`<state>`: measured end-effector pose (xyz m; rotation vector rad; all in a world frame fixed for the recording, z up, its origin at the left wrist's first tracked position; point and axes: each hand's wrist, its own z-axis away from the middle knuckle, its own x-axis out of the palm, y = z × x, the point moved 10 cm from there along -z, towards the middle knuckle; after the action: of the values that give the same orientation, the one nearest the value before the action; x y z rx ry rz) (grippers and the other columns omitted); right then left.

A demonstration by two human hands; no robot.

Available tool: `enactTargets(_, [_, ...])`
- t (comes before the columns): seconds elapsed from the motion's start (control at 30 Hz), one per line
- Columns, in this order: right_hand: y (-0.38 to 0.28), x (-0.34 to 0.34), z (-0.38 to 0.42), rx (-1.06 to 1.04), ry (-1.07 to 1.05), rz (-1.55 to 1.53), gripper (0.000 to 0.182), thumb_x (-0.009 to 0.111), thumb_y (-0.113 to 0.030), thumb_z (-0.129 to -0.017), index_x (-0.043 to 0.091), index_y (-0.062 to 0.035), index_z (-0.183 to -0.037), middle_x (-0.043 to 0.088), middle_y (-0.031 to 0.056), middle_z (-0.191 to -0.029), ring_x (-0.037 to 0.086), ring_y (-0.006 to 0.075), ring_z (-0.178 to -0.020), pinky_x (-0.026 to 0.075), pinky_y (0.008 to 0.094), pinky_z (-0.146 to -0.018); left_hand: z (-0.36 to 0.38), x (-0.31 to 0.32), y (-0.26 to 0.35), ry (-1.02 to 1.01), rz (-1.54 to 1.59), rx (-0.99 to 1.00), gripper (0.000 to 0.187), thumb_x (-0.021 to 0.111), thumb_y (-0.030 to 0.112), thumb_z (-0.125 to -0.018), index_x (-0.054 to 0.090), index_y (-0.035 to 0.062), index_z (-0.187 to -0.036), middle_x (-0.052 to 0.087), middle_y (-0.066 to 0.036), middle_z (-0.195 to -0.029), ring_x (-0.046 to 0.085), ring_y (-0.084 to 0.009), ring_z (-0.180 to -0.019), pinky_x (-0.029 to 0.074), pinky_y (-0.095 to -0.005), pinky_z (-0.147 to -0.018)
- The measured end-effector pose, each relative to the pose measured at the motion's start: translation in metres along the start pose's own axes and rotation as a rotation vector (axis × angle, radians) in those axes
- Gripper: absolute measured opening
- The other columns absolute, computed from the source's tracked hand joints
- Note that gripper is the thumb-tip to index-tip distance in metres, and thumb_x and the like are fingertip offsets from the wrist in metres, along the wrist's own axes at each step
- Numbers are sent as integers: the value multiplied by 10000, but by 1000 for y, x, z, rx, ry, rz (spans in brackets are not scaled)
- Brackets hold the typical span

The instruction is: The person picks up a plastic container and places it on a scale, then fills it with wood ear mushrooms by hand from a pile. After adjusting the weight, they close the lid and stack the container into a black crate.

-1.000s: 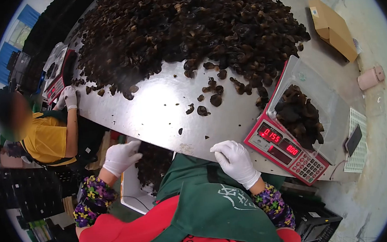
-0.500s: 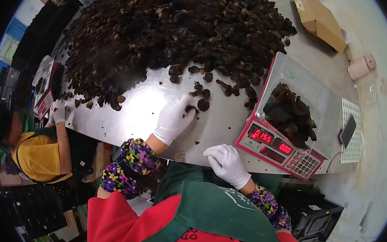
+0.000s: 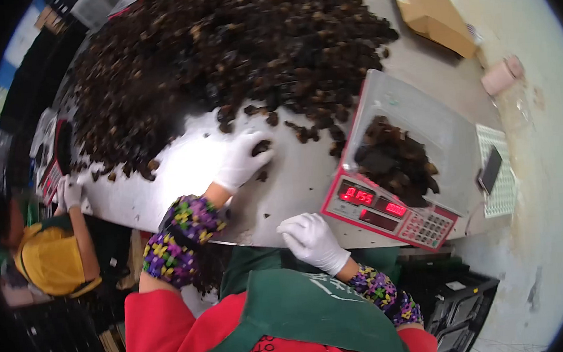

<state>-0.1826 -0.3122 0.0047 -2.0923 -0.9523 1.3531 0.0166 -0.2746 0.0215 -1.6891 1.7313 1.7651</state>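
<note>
My left hand [image 3: 242, 160], in a white glove, is closed around a few dark wood ear mushrooms [image 3: 261, 148] just above the metal table. A small loose piece [image 3: 262, 176] lies under its fingers. At the table's front edge my right hand [image 3: 314, 241], gloved too, has its fingers curled together; nothing shows in it. Beyond the left hand spreads a large heap of wood ear mushrooms [image 3: 219, 55]. To the right, a red digital scale [image 3: 390, 215] bears a clear plastic tray [image 3: 447, 140] with a pile of mushrooms [image 3: 396, 160]. Its display reads 0.155.
A cardboard box [image 3: 433, 15] lies at the back right. Near the wall are a pink cup [image 3: 503, 75] and a dark phone [image 3: 490, 169] on a pale perforated rack [image 3: 500, 200]. On the left a co-worker in yellow [image 3: 53, 257] works beside another scale [image 3: 51, 175].
My left hand has gathered the small group of loose mushrooms and drawn them slightly back. The right hand stays curled by the table edge. The whole view has shifted a little.
</note>
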Motion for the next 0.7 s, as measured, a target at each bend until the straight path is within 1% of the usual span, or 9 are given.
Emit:
enactTargets(0.03, [0, 1, 2, -19, 0, 13, 103, 676, -153, -858, 665, -102, -946, 638, 53, -923, 623, 267, -863, 482, 401, -759, 1, -1, -10, 96, 119, 67, 229, 720, 112, -835, 679, 56, -1054, 621, -84, -833, 619, -204, -694, 523, -352, -652])
enactTargets(0.07, [0, 2, 3, -22, 8, 11, 103, 674, -161, -851, 665, -93, -927, 624, 67, -907, 620, 271, -856, 484, 401, -768, 0, -6, -12, 94, 212, -75, 219, 710, 90, -851, 672, 47, -1062, 612, -52, -824, 590, -154, -687, 506, -307, -637])
enactTargets(0.1, [0, 1, 3, -17, 2, 3, 124, 663, -108, -836, 660, -119, -960, 658, 17, -963, 637, 252, -873, 486, 394, -755, 0, -16, -4, 89, 300, -223, 209, 700, 68, -866, 665, 39, -1070, 602, -20, -815, 561, -103, -679, 489, -262, -621])
enactTargets(0.2, [0, -1, 2, -3, 2, -6, 113, 656, -106, -844, 664, -109, -957, 659, 23, -960, 633, 253, -890, 487, 392, -767, -12, -33, 45, 83, 496, -359, 252, 690, 23, -905, 654, 49, -1153, 579, 26, -901, 520, -37, -704, 458, -205, -621])
enactTargets(0.23, [1, -2, 2, -2, 9, -48, 108, 650, -105, -854, 666, -103, -961, 661, 27, -960, 630, 254, -895, 488, 392, -776, -19, -36, 60, 61, 516, -327, 281, 707, 10, -868, 670, 35, -1145, 577, -27, -1028, 584, -102, -808, 494, -225, -696])
enactTargets(0.33, [-5, -8, 9, 12, -9, -137, 93, 640, -107, -874, 671, -93, -960, 666, 35, -955, 629, 257, -898, 492, 392, -790, -44, -49, 124, 83, 408, -127, 331, 720, 6, -823, 669, 29, -1149, 622, -79, -1121, 618, -183, -1035, 486, -290, -907])
enactTargets(0.43, [-20, -33, 17, 16, -54, -140, 79, 651, -123, -887, 687, -98, -952, 672, 33, -935, 635, 248, -900, 499, 387, -801, -62, -44, 173, 74, 372, 75, 307, 699, -32, -861, 652, 10, -1161, 593, -49, -1114, 604, -101, -944, 507, -242, -820])
enactTargets(0.57, [-39, -119, 28, 33, 137, 14, 159, 705, -69, -820, 713, -117, -972, 699, 21, -966, 657, 238, -853, 517, 373, -760, -84, -18, 209, 21, 331, 188, 330, 727, -14, -819, 665, 23, -1141, 603, -80, -1124, 624, -164, -1010, 504, -283, -886])
enactTargets(0.7, [-43, -191, 44, 73, 339, 181, 122, 676, -77, -850, 716, -101, -963, 711, 59, -946, 668, 267, -833, 525, 386, -742, -94, 15, 247, 1, 168, 407, 388, 770, 36, -763, 675, 68, -1138, 616, -117, -1111, 622, -288, -1008, 506, -353, -894])
